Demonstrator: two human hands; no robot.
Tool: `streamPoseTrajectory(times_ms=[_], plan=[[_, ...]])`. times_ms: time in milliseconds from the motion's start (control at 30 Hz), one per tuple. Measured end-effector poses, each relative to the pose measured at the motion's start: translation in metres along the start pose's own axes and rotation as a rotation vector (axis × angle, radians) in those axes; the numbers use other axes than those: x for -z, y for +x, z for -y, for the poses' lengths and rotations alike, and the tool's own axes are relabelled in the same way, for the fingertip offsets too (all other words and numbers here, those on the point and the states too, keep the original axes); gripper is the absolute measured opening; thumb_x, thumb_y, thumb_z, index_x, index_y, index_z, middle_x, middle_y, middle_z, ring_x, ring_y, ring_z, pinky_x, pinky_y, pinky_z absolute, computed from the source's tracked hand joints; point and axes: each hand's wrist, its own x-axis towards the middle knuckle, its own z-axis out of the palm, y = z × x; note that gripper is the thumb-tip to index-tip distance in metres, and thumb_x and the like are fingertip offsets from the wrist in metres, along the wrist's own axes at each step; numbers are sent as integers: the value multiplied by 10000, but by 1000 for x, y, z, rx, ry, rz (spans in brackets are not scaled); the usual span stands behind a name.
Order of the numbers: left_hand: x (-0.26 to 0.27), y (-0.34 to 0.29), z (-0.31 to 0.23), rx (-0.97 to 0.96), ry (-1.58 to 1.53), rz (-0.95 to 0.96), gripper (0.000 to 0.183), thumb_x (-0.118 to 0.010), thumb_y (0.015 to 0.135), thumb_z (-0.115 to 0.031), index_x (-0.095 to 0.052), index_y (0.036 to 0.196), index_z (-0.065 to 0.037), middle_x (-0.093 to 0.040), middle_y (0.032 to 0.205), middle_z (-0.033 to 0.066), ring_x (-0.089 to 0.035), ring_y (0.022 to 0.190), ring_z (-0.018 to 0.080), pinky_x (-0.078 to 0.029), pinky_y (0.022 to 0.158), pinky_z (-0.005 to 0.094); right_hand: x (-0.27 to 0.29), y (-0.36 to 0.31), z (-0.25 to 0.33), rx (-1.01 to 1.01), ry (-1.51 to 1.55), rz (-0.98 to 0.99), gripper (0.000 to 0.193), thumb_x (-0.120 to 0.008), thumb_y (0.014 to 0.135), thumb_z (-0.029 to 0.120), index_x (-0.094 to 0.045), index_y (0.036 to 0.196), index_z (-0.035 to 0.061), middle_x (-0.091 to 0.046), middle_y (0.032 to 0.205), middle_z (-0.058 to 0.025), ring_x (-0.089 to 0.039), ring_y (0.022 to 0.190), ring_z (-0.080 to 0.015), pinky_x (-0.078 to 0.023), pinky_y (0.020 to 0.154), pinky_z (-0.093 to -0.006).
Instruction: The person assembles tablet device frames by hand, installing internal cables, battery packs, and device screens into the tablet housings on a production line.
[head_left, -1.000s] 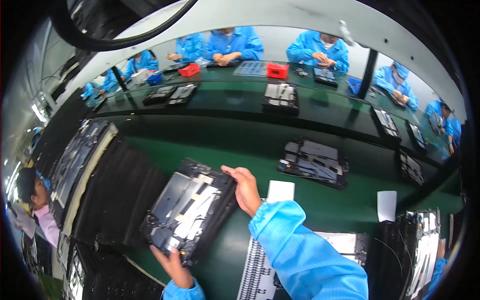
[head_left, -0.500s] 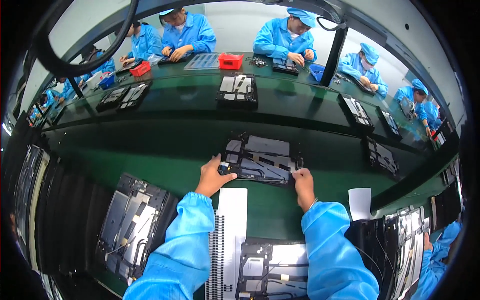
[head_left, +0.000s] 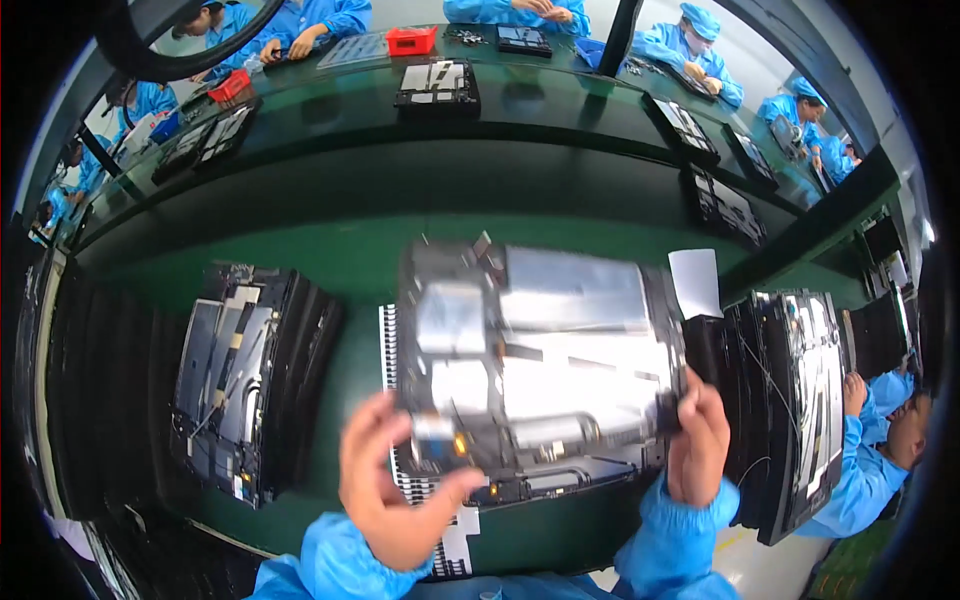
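One opened device casing [head_left: 575, 385] spans between left hand [head_left: 400, 515] and right hand [head_left: 698, 450], just beyond both, long axis running left to right, overlapping a lower casing [head_left: 600, 472]. Right hand pinches the right edge. Left hand, thumb and fingers parted, sits blurred at the near left corner; grip undetermined. Neither hand is clearly nearer.

— Bright or dim?
— Rather bright over the far bench [head_left: 340, 105], much darker below it.
— And the glare?
— Strong, almost pure white, in the middle of the held device [head_left: 580, 385].
— Sharp everywhere?
— No, blurred at this device and at the left hand [head_left: 395, 505]; sharper at the left stack [head_left: 225, 370].
— Toward the rim?
— Bent, with black corners.
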Motion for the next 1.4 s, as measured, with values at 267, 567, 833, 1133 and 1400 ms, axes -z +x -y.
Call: streamPoseTrajectory(times_ms=[267,567,833,1133,1400], plan=[[-15,-96,24,183,95,168,653,-827,544,-150,-442,1057,-24,-429,1158,206,-463,1046,346,-385,886,409,64,-70,-19,-75,-207,-62,65,-511,828,119,-491,811,60,-466,1250,-176,-450,1110,-226,-276,967,-324],[-9,-82,6,-352,507,425,401,-763,595,-203,-601,947,-102,-470,1143,114,-384,1059,328,-325,885,438,-10,-114,-9,102,-597,-10,85,-612,710,33,-537,751,25,-522,1166,-160,-421,1140,-323,-289,971,-403],[-14,-84,16,-330,447,444,286,-744,567,-127,-656,837,-160,-530,1069,61,-404,1010,284,-332,836,415,-35,-119,-19,51,-826,-8,70,-630,713,106,-565,728,82,-530,1186,-98,-316,1249,-343,-46,1019,-541],[-18,-84,18,-296,412,399,246,-723,595,-125,-684,829,-190,-558,1039,18,-405,1003,222,-305,799,372,-41,-115,-17,18,-822,-19,82,-634,732,135,-568,718,89,-529,1183,-97,-313,1253,-337,-14,1020,-541],[-18,-79,-6,-395,529,438,223,-630,705,-155,-674,910,-229,-595,1028,-58,-465,1010,156,-268,841,366,-42,-116,-17,30,-867,-28,82,-635,728,128,-565,719,86,-532,1177,-96,-327,1246,-333,-33,1015,-550]])
